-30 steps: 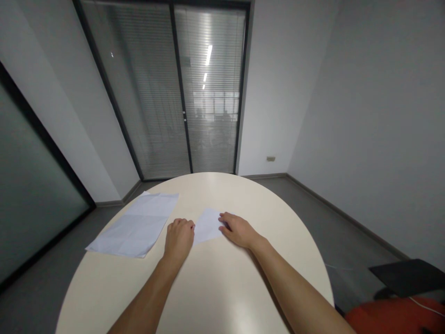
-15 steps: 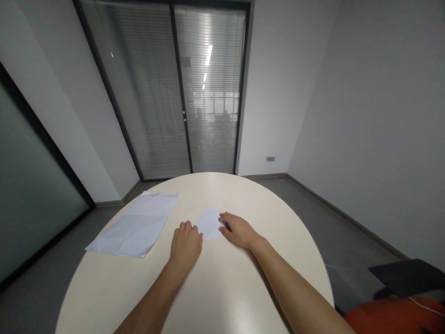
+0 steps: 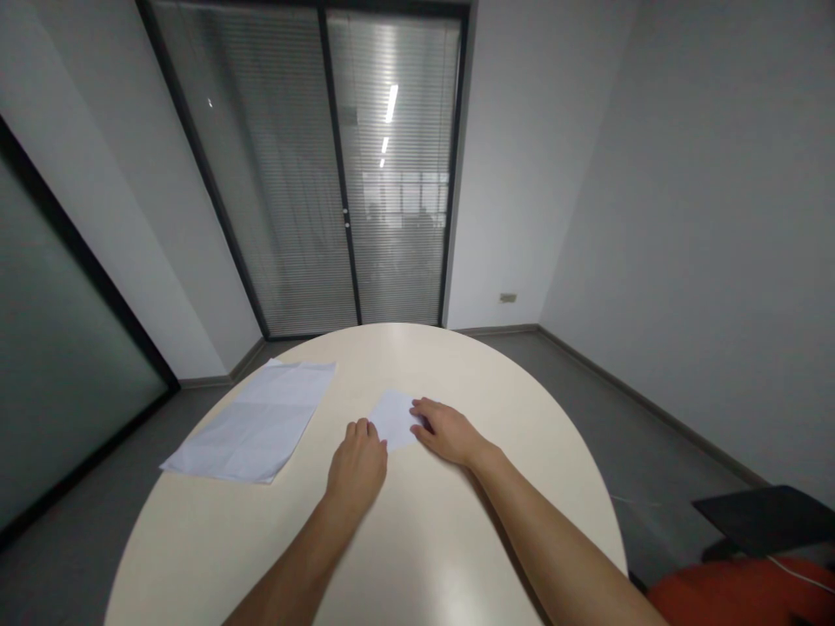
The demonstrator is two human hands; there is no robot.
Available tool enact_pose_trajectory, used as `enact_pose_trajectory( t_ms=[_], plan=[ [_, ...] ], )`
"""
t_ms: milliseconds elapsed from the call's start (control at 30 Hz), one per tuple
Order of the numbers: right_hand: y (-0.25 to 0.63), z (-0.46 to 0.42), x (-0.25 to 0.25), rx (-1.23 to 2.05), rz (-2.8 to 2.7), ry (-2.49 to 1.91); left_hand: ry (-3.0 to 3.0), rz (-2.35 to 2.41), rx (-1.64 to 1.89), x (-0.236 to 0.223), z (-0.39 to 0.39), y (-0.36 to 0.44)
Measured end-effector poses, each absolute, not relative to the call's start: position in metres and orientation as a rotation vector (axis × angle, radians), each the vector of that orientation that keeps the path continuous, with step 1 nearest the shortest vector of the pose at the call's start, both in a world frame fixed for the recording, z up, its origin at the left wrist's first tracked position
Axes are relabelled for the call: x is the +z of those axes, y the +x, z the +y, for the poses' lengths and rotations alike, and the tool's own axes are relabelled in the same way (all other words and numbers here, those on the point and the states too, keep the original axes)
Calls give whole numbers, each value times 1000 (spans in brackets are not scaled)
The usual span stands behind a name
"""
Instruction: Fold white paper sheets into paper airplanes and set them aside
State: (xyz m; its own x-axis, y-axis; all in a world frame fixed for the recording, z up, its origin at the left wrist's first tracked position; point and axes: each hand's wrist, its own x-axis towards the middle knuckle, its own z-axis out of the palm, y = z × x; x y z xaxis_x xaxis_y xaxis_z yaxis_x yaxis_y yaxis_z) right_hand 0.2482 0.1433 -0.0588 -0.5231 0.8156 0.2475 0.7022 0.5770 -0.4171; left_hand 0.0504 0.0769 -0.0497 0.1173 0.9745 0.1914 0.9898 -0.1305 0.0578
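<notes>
A small white sheet of paper [image 3: 393,419] lies on the round cream table [image 3: 457,556], between my two hands. My left hand [image 3: 358,461] is closed, its bent fingers and thumb at the paper's lower left edge. On the opposite edge, my right hand [image 3: 447,430] curves over the paper's right side, thumb and fingertips holding it against the table. The fingers hide both side edges of the sheet. To the left lies a larger white sheet [image 3: 254,422] with visible creases, which neither hand touches.
Beyond the table stands a glass partition [image 3: 391,261] with blinds. At the lower right is an orange chair [image 3: 737,591] with a dark flat object [image 3: 770,520] above it and a white cable. A wall socket [image 3: 507,298] sits low on the far wall.
My left hand has shifted slightly right and down along the small paper's edge. My right hand and the larger sheet stay where they were.
</notes>
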Motion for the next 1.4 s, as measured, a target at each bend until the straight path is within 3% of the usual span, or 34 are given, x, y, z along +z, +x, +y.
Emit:
enact_pose_trajectory(
  t_ms=[533,1033,1400],
  plan=[
    [244,142,-63,253,-2535,-1205,-2271,-2024,-245,-53,75,54],
    [243,136,-58,441,-2449,-1492,-2309,-2043,-227,-52,73,58],
    [264,150,-61,186,-2166,-1859,-2316,-2041,-197,-52,73,54]
  ],
)
